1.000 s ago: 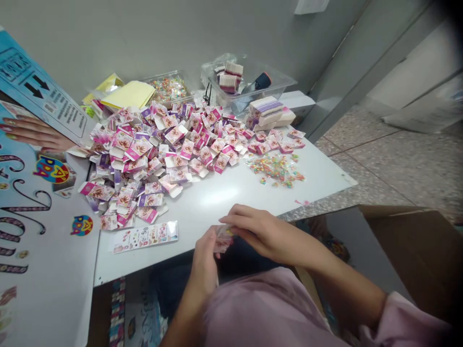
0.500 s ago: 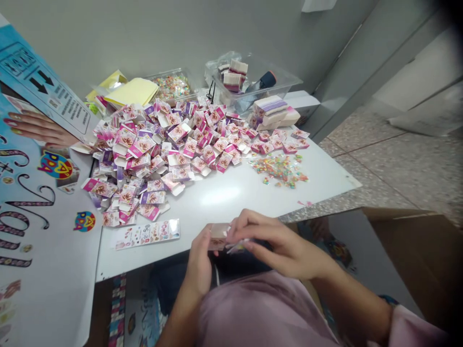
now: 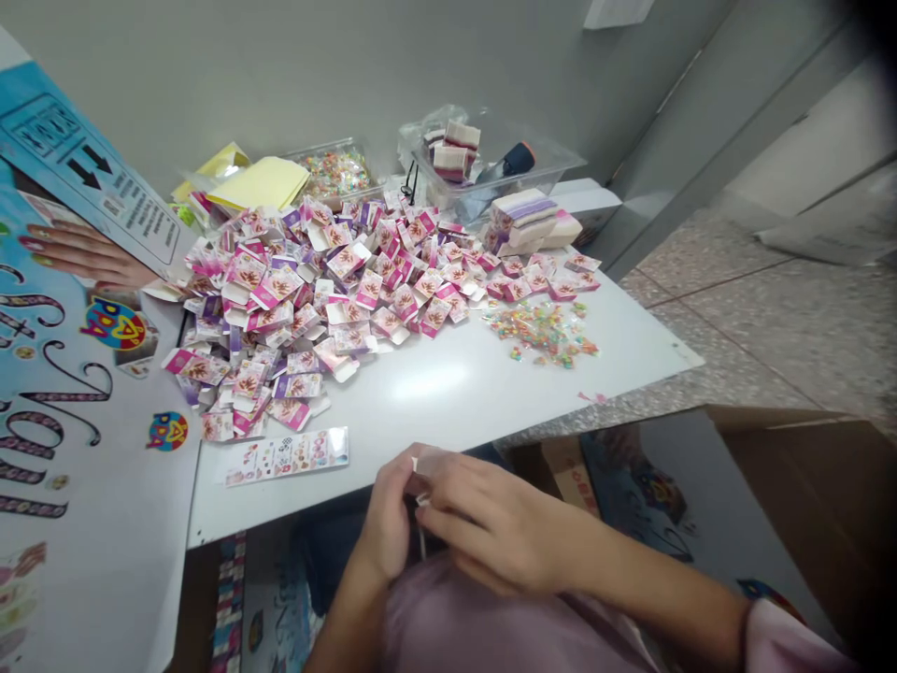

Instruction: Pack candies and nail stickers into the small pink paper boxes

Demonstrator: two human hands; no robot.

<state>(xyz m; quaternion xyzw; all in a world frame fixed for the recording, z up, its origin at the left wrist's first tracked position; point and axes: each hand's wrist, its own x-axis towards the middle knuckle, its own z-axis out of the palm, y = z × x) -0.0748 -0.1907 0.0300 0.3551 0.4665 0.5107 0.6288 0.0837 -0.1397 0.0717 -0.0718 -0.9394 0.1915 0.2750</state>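
Observation:
Both hands meet at the near edge of the white table (image 3: 448, 393), over my lap. My left hand (image 3: 389, 519) and my right hand (image 3: 491, 533) pinch a small pink box (image 3: 422, 465) between their fingertips; most of it is hidden by the fingers. A strip of nail stickers (image 3: 284, 456) lies on the table just left of my hands. A big heap of small pink and purple boxes (image 3: 315, 290) fills the table's left and middle. A scatter of tiny colourful pieces (image 3: 543, 332) lies to the right.
Clear plastic tubs (image 3: 491, 164) with stacked boxes stand at the back by the wall, next to a yellow pad (image 3: 259, 182). A printed poster (image 3: 63, 374) covers the left side. A brown cardboard box (image 3: 791, 486) stands on the floor at right.
My hands have dropped toward my lap and closed tighter around the small box, with the right hand now covering more of it. The view shifted slightly.

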